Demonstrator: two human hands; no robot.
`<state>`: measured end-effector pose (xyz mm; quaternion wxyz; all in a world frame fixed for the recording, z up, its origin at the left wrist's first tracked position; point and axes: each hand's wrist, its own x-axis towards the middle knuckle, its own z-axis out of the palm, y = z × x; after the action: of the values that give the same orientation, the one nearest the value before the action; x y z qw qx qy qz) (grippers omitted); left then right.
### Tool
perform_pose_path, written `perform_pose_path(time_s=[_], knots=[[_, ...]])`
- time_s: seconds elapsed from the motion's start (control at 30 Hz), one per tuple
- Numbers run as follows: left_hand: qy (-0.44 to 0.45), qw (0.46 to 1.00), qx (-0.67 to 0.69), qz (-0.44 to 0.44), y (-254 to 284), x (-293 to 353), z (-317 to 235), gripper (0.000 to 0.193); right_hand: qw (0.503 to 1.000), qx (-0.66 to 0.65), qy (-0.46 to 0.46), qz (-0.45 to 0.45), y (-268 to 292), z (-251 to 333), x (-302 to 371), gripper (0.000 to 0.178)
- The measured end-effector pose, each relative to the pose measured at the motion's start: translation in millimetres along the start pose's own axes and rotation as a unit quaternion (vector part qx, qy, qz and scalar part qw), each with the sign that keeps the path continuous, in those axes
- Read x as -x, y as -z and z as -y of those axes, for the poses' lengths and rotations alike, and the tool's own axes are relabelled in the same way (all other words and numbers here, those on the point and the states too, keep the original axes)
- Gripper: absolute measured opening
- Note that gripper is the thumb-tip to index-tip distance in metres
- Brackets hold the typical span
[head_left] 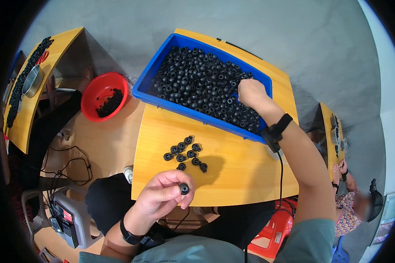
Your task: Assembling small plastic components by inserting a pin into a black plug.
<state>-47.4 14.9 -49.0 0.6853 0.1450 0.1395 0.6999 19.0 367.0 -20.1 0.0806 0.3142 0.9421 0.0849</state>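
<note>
My left hand (164,194) is raised over the near edge of the yellow table (232,175) and pinches a small black rubber ring (184,189) between thumb and fingers. My right hand (251,94) reaches into the blue tray (156,65), fingers curled down among the heap of black rings (197,83); what it grasps is hidden. A small cluster of several loose black rings (185,153) lies on the table between the tray and my left hand.
A red bowl (102,90) with some black rings sits left of the tray. At far left, another yellow table (26,118) carries a row of black rings and a metal bowl (32,81). Another person (353,199) sits at a table at right. Cables and a device lie on the floor at lower left.
</note>
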Motion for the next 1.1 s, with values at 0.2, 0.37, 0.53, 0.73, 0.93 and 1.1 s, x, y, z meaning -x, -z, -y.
perform_pose_path(time_s=[0.2, 0.37, 0.53, 0.73, 0.93, 1.1], knots=[[-0.008, 1.0, 0.002, 0.012, 1.1, 0.9, -0.2, 0.021, 0.998, -0.008, -0.038, 0.051, 8.6, -1.5, 1.3, 0.011], [-0.007, 1.0, 0.005, 0.014, 0.6, -0.1, 0.9, 0.022, 0.992, -0.122, 0.007, 0.044, 9.8, -23.1, 1.5, 0.016], [-0.011, 1.0, 0.012, 0.011, 0.0, -2.2, 3.0, 0.025, 0.991, -0.118, 0.02, 0.065, 9.5, -25.3, 8.4, 0.025], [-0.013, 1.0, 0.012, 0.004, 0.7, -3.8, 4.9, 0.025, 0.994, -0.085, 0.049, 0.045, 7.6, -24.2, 12.5, 0.025], [-0.008, 1.0, -0.001, -0.016, -1.0, -4.1, 4.0, 0.025, 0.991, -0.073, 0.108, 0.005, 9.0, -22.8, 14.4, 0.012], [-0.008, 1.0, -0.009, -0.024, -0.9, -2.2, 2.7, 0.026, 0.992, -0.072, 0.095, 0.04, 10.4, -16.5, 12.1, 0.011]])
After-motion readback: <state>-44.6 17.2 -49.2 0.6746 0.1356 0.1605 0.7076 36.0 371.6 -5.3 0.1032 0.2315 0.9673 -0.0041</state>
